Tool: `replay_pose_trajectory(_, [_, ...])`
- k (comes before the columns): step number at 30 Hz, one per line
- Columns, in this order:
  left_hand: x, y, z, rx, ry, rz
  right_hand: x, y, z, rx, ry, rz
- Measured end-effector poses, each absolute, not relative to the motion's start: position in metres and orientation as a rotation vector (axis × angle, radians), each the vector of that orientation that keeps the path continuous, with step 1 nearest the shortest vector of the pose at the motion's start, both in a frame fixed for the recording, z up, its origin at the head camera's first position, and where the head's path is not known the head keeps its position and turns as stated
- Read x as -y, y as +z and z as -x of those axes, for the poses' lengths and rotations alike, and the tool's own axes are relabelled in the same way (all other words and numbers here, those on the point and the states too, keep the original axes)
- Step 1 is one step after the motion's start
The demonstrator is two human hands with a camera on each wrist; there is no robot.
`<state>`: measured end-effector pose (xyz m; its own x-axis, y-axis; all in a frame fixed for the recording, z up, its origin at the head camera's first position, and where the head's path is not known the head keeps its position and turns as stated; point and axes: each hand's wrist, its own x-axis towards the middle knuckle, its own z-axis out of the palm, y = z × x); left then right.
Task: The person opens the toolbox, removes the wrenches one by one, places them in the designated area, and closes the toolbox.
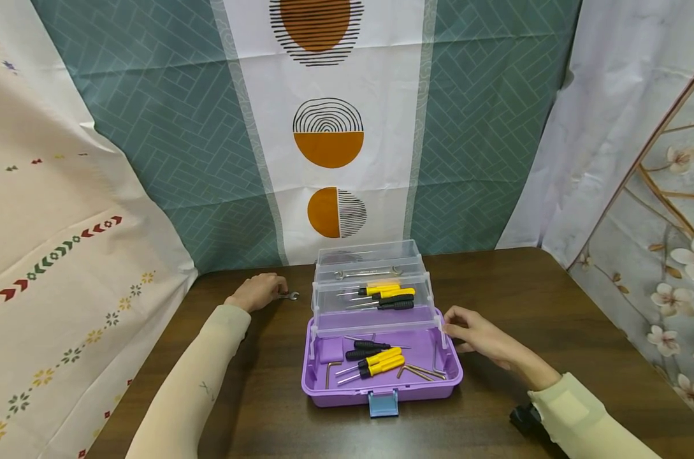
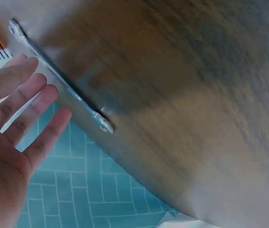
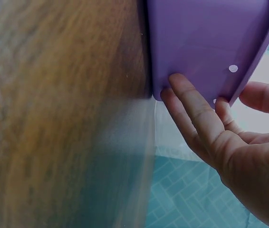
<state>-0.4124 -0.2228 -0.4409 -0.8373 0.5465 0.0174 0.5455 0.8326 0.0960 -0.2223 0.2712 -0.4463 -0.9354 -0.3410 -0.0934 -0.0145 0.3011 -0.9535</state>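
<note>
Silver metal lies flat on the dark wood table [image 1: 260,395]: a wrench [image 2: 61,78], left of the purple toolbox [image 1: 335,400] and near the table's far edge. The left hand [image 1: 257,292] is right at it, fingers apart and clamped on nothing; whether a fingertip touches the wrench, I cannot tell. So thin a thing probably calls for a pinch from both sides of its shaft, near the middle, so that it does not pivot. The right hand [image 1: 481,335] lays straight fingers against the toolbox's side without gripping it. Light, even pressure there should suit; a hard push could slide the box or rock its raised clear trays [image 1: 358,320].
</note>
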Motion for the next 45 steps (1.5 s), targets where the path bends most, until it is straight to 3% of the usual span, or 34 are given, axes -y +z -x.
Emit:
replay_pose_trajectory(12, [0.228, -0.434, 0.411, -2.986, 0.228, -0.859, -0.271, -0.447, 0.221, -2.291, -1.686, 0.316])
replay_pose_trajectory(18, [0.223, -0.428, 0.416, -2.897, 0.583, -0.783, -0.271, -0.447, 0.221, -2.292, -1.68, 0.31])
replay_pose_trajectory(45, [0.173, -0.352, 0.408, -2.862, 0.965, -0.872, -0.271, -0.448, 0.222, -2.296, -1.679, 0.319])
